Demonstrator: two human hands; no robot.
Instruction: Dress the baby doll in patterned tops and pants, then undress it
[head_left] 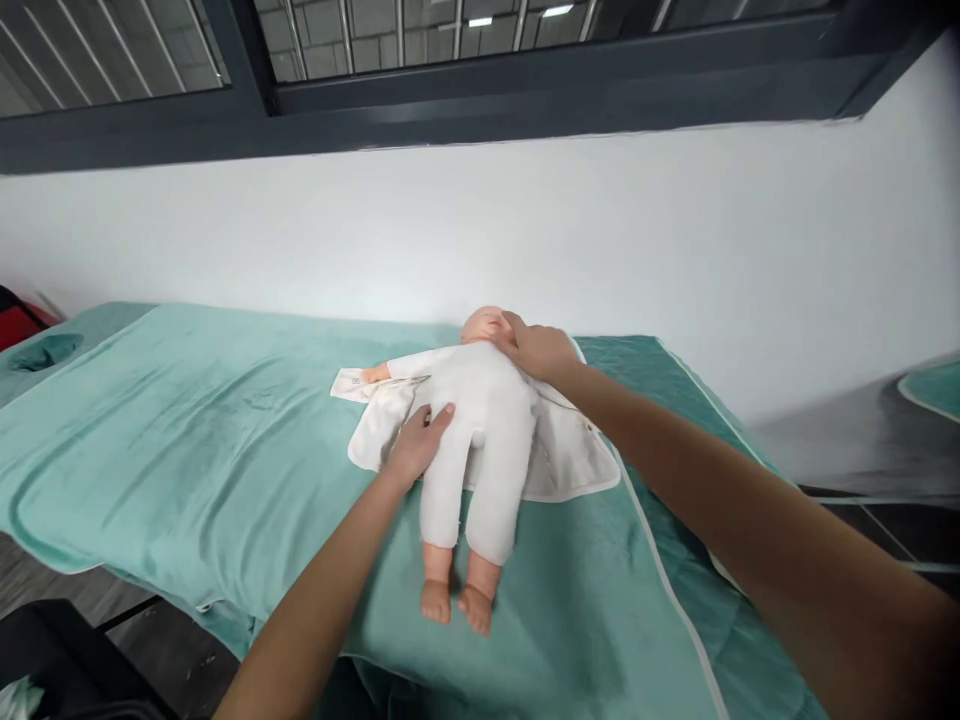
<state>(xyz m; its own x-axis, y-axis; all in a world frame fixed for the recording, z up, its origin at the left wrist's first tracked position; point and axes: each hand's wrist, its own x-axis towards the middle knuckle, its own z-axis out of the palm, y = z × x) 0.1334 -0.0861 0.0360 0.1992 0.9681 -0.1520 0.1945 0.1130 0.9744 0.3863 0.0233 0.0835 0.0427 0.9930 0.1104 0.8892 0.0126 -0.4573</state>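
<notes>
At centre frame, the left hand, thumb spread, touches the hip of a baby doll lying on a white jacket. Farther up, the right hand partly hides its head; I cannot tell whether either grips. Window bars are cut off above.

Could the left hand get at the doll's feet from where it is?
Probably yes: the left hand is beside the doll, near its hip, and nothing visibly covers the feet or blocks the way.
</notes>
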